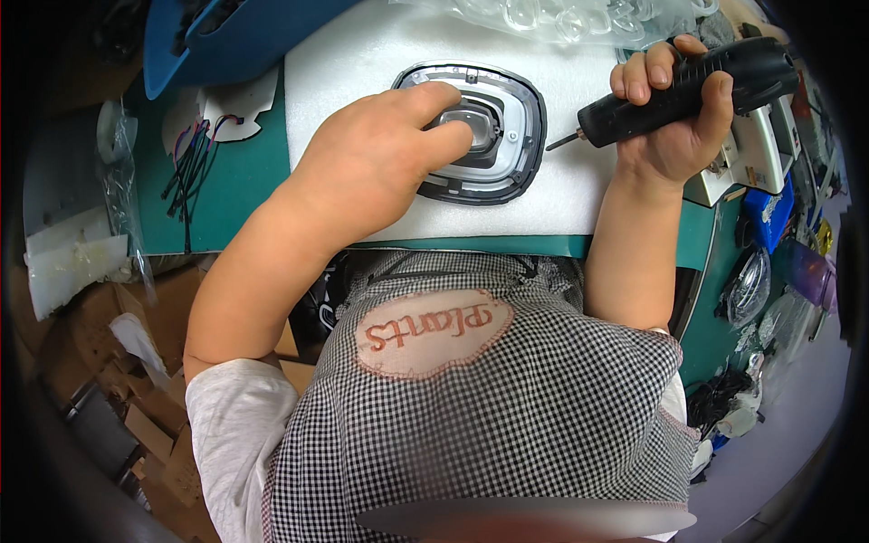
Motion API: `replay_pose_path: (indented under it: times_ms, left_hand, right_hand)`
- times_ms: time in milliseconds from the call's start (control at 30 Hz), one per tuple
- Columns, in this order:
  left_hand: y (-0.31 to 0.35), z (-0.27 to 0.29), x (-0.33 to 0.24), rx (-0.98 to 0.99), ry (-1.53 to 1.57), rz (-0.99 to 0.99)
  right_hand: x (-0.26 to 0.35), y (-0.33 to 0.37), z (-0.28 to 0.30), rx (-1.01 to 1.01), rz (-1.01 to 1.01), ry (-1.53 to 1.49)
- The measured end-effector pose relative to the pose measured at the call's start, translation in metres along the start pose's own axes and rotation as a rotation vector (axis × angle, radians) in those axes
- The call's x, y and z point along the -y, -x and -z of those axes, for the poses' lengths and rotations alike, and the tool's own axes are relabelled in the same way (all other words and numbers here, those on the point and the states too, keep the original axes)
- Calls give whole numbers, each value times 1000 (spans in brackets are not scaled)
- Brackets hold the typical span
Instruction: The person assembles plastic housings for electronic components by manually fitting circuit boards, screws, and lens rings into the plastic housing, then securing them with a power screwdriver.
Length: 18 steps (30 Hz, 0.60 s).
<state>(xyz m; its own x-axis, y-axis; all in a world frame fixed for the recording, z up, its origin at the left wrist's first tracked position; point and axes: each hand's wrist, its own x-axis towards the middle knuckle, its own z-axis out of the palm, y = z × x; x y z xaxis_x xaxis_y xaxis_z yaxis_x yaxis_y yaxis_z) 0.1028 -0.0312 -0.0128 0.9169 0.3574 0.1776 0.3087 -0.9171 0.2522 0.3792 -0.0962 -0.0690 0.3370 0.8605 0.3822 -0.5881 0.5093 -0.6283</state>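
A rounded black-and-silver housing (521, 101) with a raised centre lies on the white foam sheet. My left hand (376, 149) reaches over its left side, thumb and forefinger curled onto the centre piece; its other fingers are hidden. To the right of the housing, my right hand (674, 122) is wrapped round a black electric screwdriver (625, 118). Its thin bit points left and ends just beside the housing's right rim, apart from it.
White foam (335, 54) covers the middle of the green table (262, 195). Dark cables (190, 172) lie to the left. A blue bin (208, 50) stands at the back left, clear plastic bags (552, 18) at the back. A white device (756, 158) and clutter sit at right.
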Motion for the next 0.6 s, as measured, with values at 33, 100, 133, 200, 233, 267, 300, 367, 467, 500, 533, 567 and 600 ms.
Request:
replay_pose_path:
  times_ms: [33, 100, 133, 200, 233, 267, 300, 367, 467, 500, 533, 567, 600]
  left_hand:
    - [-2, 1, -1, 33, -3, 14]
    - [-8, 5, -1, 57, 18, 4]
    - [-9, 7, 0, 76, 29, 11]
    - [-11, 8, 0, 98, 28, 9]
    - [-11, 10, 1, 116, 25, 10]
    - [-12, 11, 1, 121, 25, 9]
    - [-14, 12, 2, 136, 30, 10]
    - [-18, 14, 4, 155, 42, -4]
    - [-23, 17, 5, 204, 55, 4]
    - [-23, 18, 5, 223, 57, 27]
    - [-23, 19, 5, 235, 62, 38]
    - [-23, 18, 4, 239, 64, 34]
    - [-21, 17, 3, 212, 30, 22]
  right_hand:
    - [2, 0, 0, 1, 5, 11]
    - [5, 1, 0, -2, 11, 11]
    - [4, 1, 0, 8, 10, -1]
    - [2, 0, 1, 13, 15, 5]
    - [2, 0, 2, 23, 19, 11]
    - [2, -1, 2, 19, 20, 9]
    - [2, -1, 2, 25, 19, 7]
    - [4, 0, 2, 19, 24, 15]
    - [1, 0, -9, 22, 23, -1]
    - [-4, 2, -22, -18, 48, -14]
    - [-4, 3, -32, -57, 81, -15]
    - [-4, 3, -33, -62, 83, -14]
    - [-4, 4, -34, -72, 85, 9]
